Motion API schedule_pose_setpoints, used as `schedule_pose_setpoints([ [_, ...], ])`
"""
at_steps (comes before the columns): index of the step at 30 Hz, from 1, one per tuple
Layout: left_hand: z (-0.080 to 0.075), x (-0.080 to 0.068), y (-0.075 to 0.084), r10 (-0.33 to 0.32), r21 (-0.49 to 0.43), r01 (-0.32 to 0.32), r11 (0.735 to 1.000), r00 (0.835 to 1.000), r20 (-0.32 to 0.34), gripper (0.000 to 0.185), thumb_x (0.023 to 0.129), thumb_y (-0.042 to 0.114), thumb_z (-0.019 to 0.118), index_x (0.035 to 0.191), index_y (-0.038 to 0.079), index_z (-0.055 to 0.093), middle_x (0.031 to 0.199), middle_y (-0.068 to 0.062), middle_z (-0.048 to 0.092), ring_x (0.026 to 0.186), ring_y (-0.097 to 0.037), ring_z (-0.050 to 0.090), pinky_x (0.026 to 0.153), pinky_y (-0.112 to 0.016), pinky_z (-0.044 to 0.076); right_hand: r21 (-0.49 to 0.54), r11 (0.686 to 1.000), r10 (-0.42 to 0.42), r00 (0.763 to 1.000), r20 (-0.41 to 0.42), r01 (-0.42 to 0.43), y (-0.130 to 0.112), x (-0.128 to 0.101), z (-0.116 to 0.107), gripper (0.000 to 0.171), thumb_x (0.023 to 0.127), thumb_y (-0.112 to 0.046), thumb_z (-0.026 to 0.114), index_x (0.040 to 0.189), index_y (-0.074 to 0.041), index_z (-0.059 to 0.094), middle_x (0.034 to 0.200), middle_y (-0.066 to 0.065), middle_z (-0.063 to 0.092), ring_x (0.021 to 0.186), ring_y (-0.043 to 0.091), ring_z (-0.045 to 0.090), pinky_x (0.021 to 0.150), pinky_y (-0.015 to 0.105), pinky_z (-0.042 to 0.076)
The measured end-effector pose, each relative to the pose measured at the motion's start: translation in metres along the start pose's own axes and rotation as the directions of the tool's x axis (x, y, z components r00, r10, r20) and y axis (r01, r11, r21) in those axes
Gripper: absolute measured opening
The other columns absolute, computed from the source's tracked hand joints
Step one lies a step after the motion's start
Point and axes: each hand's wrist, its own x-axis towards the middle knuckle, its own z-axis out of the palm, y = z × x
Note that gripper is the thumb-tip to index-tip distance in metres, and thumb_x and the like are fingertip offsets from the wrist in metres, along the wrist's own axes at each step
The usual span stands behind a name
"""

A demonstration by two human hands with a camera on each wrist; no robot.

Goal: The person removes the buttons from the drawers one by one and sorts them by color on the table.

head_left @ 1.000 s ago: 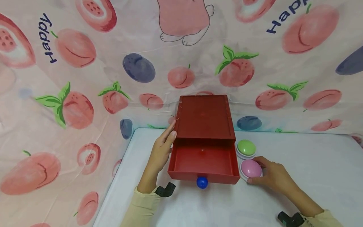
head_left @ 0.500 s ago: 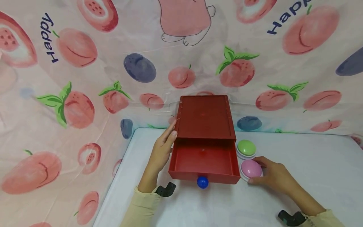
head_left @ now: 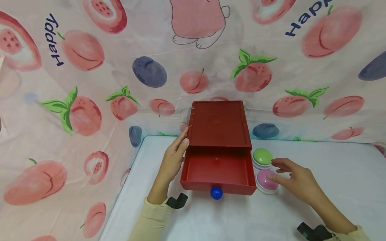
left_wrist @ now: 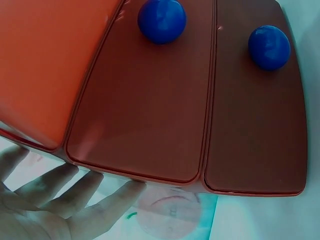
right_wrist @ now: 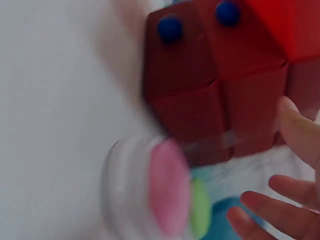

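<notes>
A red drawer cabinet (head_left: 221,124) stands on the white table, its top drawer (head_left: 218,186) pulled out by a blue knob side and bare inside. My left hand (head_left: 173,160) lies against the cabinet's left side; the left wrist view shows its fingers (left_wrist: 107,210) spread and fairly straight along that side. To the right of the drawer sits a round pink-domed button (head_left: 262,180) on a white base. Behind it is a matching green-domed button (head_left: 262,156). My right hand (head_left: 297,180) hovers over their right edges, fingers loosely bent, apart from the pink button in the right wrist view.
Two lower drawers with blue knobs (left_wrist: 269,47) are closed below the open one. A fruit-printed cloth (head_left: 169,60) hangs behind and to the left. The white table (head_left: 337,174) extends to the right. Dark wrist cameras (head_left: 178,201) sit at both cuffs.
My right hand has let go of the pink button's rim and risen, its fingers moving back toward the green button. The left hand stays against the cabinet.
</notes>
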Motion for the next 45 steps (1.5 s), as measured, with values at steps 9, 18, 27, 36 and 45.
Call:
schedule_pose_setpoints([
  [9,-0.001,0.001,0.0,0.001,0.009,-0.001,1.0,1.0,0.001,0.053,0.106,0.049,0.047,0.157,0.04,0.038,0.161,0.008,0.04,0.142,-0.027,0.048,0.095,-0.053,0.058,0.086,0.976,-0.174,0.953,-0.248,0.2,-0.06,-0.015,-0.016,0.038,0.095,-0.028,0.075,0.131,-0.023,0.064,0.116,0.002,0.077,0.101,0.008,0.073,0.076,0.009,0.051],
  [18,0.0,0.001,0.001,-0.005,0.005,0.005,1.0,1.0,-0.002,0.052,0.106,0.047,0.047,0.157,0.04,0.039,0.162,0.007,0.04,0.142,-0.028,0.049,0.095,-0.054,0.058,0.091,0.912,-0.35,0.873,-0.339,0.401,-0.121,-0.028,-0.027,0.048,0.085,-0.012,0.083,0.126,-0.03,0.067,0.112,-0.013,0.075,0.107,-0.011,0.063,0.089,0.002,0.044],
  [27,-0.001,0.001,0.002,0.001,0.015,-0.001,1.0,1.0,0.002,0.052,0.106,0.048,0.047,0.157,0.041,0.037,0.162,0.006,0.04,0.14,-0.028,0.051,0.094,-0.053,0.059,0.011,0.805,-0.57,0.779,-0.264,0.593,-0.153,-0.024,-0.017,0.048,0.076,-0.027,0.09,0.121,-0.027,0.073,0.114,-0.014,0.074,0.109,0.011,0.068,0.106,0.023,0.048],
  [36,-0.001,0.002,0.001,0.0,0.012,0.0,1.0,1.0,0.008,0.052,0.106,0.048,0.047,0.157,0.041,0.038,0.162,0.007,0.039,0.14,-0.028,0.051,0.093,-0.053,0.059,-0.1,0.757,-0.653,0.742,-0.155,0.645,-0.168,-0.016,-0.005,0.046,0.081,-0.053,0.082,0.118,-0.027,0.075,0.1,-0.016,0.077,0.092,0.0,0.071,0.098,0.054,0.054],
  [45,-0.001,0.0,0.002,0.0,0.005,0.0,1.0,1.0,0.007,0.052,0.106,0.048,0.047,0.157,0.04,0.037,0.162,0.007,0.039,0.141,-0.028,0.05,0.094,-0.053,0.058,-0.152,0.766,-0.638,0.767,-0.062,0.625,-0.168,-0.01,0.003,0.046,0.077,-0.059,0.082,0.107,-0.025,0.081,0.097,-0.017,0.077,0.085,0.001,0.069,0.089,0.043,0.059],
])
